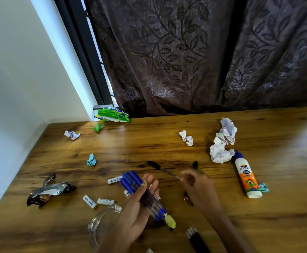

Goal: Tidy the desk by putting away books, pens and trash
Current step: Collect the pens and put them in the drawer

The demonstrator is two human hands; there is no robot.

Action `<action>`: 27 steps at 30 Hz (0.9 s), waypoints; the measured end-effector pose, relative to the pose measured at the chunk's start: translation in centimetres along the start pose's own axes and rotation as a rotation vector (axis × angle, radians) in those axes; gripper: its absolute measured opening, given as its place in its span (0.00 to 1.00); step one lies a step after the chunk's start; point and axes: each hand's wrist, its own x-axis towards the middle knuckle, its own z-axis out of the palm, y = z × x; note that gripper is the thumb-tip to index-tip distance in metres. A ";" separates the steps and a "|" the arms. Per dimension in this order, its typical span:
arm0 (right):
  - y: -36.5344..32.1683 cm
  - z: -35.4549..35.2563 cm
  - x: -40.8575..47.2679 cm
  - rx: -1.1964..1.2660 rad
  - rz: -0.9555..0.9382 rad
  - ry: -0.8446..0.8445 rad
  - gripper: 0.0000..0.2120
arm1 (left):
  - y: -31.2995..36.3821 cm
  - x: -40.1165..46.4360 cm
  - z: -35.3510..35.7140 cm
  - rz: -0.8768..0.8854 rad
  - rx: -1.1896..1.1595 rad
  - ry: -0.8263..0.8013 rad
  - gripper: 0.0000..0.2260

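The left hand (140,203) lay palm-up near the front edge of the tabletop (167,136), its fingers curled loosely round a bundle of blue pens (140,192) that ran from the blue caps at the far left to the tips at the near right, where a small yellowish bit (170,220) showed at the end. The right hand (196,185) pinched the thin end of a black pen (160,168), whose dark cap end pointed far and left and looked to be just off or barely on the wood; I could not tell which. The step in hand seemed to be adding this pen to the bundle. To do it well, the black pen should be turned to lie along the blue ones, cap ends together, and slid under the left thumb so the fingers could close without spilling the rest. The bundle looked full, so the left grip would need to loosen only slightly. A small black cap (195,164) sat just to the right and far side of the right hand and might belong with the pens. A glass jar (101,225) stood at the near left, a likely holder. Crumpled paper (222,143) lay at the far right beside a glue bottle (246,177), a green wrapper (113,115) at the far edge, a foil wrapper (48,192) at the left, and batteries (96,201) beside the jar, all yet to be cleared.
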 end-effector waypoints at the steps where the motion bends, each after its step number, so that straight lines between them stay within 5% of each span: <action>1: 0.9 0.0 0.6 -0.074 0.047 0.071 0.14 | 0.0 -0.1 -0.1 -0.002 0.008 -0.002 0.18; 5: 3.2 0.4 1.5 -0.150 0.152 0.147 0.23 | 0.0 -0.2 -0.2 0.001 0.027 -0.003 0.17; 10: 2.4 -0.4 2.2 0.131 0.168 0.186 0.24 | 0.1 -0.6 0.0 0.003 0.056 0.014 0.18; 17: -4.4 0.9 -1.9 0.313 -0.111 -0.084 0.18 | -1.1 -0.7 1.0 -0.031 0.081 0.049 0.14; 23: -5.3 1.1 -1.8 0.231 -0.236 -0.007 0.12 | -1.4 -0.9 1.1 -0.008 0.109 0.078 0.17; 27: -2.6 0.8 1.2 -0.063 -0.220 0.139 0.12 | -0.8 -1.1 0.8 0.019 0.075 0.100 0.19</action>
